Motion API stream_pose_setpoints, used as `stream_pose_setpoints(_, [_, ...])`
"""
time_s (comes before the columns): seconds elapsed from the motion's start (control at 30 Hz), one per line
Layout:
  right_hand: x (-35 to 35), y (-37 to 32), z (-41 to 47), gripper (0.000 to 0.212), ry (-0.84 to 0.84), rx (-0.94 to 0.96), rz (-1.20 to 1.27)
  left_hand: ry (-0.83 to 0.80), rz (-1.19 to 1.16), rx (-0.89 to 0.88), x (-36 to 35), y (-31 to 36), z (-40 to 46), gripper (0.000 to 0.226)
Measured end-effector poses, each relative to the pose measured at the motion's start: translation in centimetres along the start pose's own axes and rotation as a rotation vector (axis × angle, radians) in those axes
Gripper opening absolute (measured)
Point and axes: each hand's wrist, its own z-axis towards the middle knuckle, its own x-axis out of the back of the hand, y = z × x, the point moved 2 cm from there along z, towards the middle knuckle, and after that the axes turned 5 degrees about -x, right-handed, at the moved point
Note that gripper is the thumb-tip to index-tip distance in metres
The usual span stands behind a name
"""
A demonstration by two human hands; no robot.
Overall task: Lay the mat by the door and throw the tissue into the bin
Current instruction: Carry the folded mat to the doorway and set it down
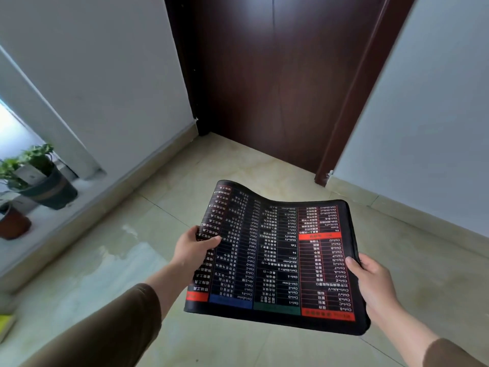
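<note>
- Mat (275, 258): black, printed with rows of keyboard shortcuts; you hold it in the air above the floor (238, 165), a short way in front of the door (275, 75), not yet laid
- Far end of the mat: curls upward in a wave on the left side; judged to be a limp sheet that may fold under itself if you let it drop instead of lowering it flat
- Left hand (191, 249): closed on the mat's left edge, thumb on top and the fingers out of sight beneath
- Right hand (370, 282): closed on the right edge nearer the close corner, thumb on the printed face
- Grip: the hands sit at unequal points along the two edges, so the mat could land crooked to the door unless you square it before you release
- Floor: pale glossy tiles with a wet-looking patch to the left of the mat; if that is water, the mat may slide or soak where it overlaps it
- Door: dark wood, shut; a mat set hard against it could catch should it swing this way, which cannot be told from here
- Plant pots (50, 189): two on the left ledge, a dark green one holding a leafy plant and a brown one whose contents are cut off by the frame
- Tissue and bin: neither is in view, so that step is still to be done
</note>
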Motion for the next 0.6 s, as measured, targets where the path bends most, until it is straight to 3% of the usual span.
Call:
stream_pose_setpoints(0.23, [-5.1, -4.3, 2.4, 0.02, 0.011, -0.01, 0.019, -0.008, -0.003, -0.006, 2.5, 4.8, 5.1, 0.026])
stream_pose_setpoints(0.6, [-14.4, -11.3, 8.9, 0.019, 0.044, 0.003, 0.037, -0.028, -0.009, -0.027, 6.1, 12.3, 16.2, 0.039])
